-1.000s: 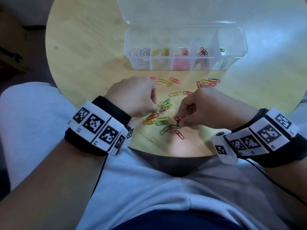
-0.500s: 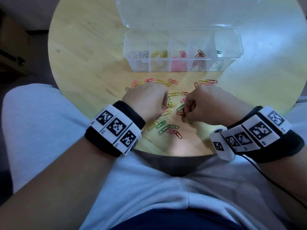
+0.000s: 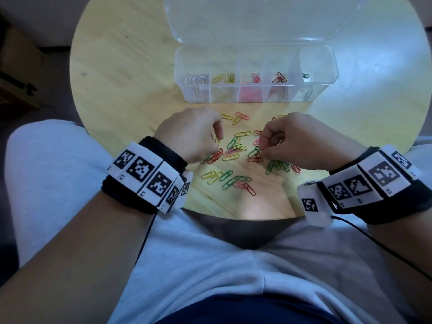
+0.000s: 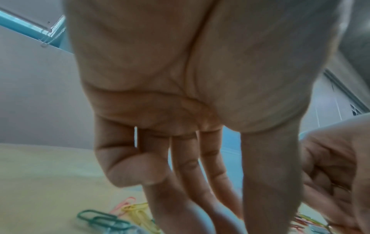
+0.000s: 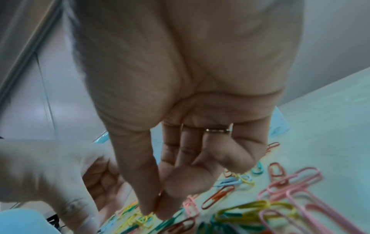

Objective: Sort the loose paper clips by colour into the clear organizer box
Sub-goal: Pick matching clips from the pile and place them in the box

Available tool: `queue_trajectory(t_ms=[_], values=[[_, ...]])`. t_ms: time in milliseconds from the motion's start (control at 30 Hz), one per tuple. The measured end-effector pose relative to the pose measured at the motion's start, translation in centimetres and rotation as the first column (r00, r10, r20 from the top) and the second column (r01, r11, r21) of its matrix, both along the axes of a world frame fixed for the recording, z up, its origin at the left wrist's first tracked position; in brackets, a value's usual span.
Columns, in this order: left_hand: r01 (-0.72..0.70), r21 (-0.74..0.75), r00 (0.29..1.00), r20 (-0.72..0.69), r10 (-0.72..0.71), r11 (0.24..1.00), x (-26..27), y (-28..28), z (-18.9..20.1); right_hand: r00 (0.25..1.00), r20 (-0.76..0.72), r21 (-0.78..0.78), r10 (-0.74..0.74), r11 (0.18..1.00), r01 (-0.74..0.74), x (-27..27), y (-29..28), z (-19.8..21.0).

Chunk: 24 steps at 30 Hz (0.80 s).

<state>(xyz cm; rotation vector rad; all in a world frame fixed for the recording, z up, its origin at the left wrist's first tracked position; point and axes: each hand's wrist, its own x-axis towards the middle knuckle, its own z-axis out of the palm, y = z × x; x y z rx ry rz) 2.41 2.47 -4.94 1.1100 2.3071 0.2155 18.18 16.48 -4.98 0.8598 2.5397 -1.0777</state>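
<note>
Loose paper clips [image 3: 236,146] in red, green, yellow and pink lie scattered on the round wooden table [image 3: 128,78]. Behind them stands the clear organizer box [image 3: 327,66], its lid [image 3: 257,17] folded back. Its compartments hold white, yellow, pink, red and green clips, from left to right. My right hand [image 3: 263,149] hovers over the pile. Its thumb and forefinger [image 5: 158,210] pinch a red clip [image 5: 160,195]. My left hand [image 3: 218,139] is at the pile's left side with its fingers pointing down. A yellow clip [image 3: 218,143] shows at its fingertips, which the left wrist view cuts off.
The table's near edge [image 3: 233,216] runs just above my lap. Green and yellow clips [image 4: 100,220] lie close beneath the left hand. Pink clips [image 5: 290,190] spread out to the right of the right hand. Bare wood lies left of the box.
The right hand's pinch has moved from the clips near the front edge to farther into the pile. The left hand has loosened from a fist, and its fingers now point down.
</note>
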Motion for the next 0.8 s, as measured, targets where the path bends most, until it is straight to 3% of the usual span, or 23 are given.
queue_trajectory(t_ms=[233, 567, 633, 733, 800], values=[[0.048, -0.135, 0.999, -0.013, -0.051, 0.99, 0.8, 0.2, 0.3, 0.999, -0.014, -0.042, 0.051, 0.998, -0.051, -0.1, -0.2, 0.2], [0.037, -0.071, 0.999, 0.001, -0.037, 0.997, 0.6, 0.3, 0.3, 0.985, -0.019, -0.287, -0.17, 0.945, 0.157, -0.3, -0.1, 0.7], [0.028, -0.033, 0.999, 0.029, -0.027, 0.999, 0.4, 0.2, 0.4, 0.976, -0.029, -0.4, -0.217, 0.897, 0.188, -0.4, -0.1, 0.7], [0.0, 0.041, 0.996, 0.085, -0.003, 0.999, 0.2, 0.2, 0.7, 0.934, -0.043, -0.592, -0.354, 0.762, 0.261, -0.5, -0.2, 1.0], [0.008, 0.066, 0.994, 0.111, -0.016, 0.998, 0.0, 0.1, 0.9, 0.915, -0.052, -0.64, -0.4, 0.717, 0.277, -0.6, -0.2, 1.0]])
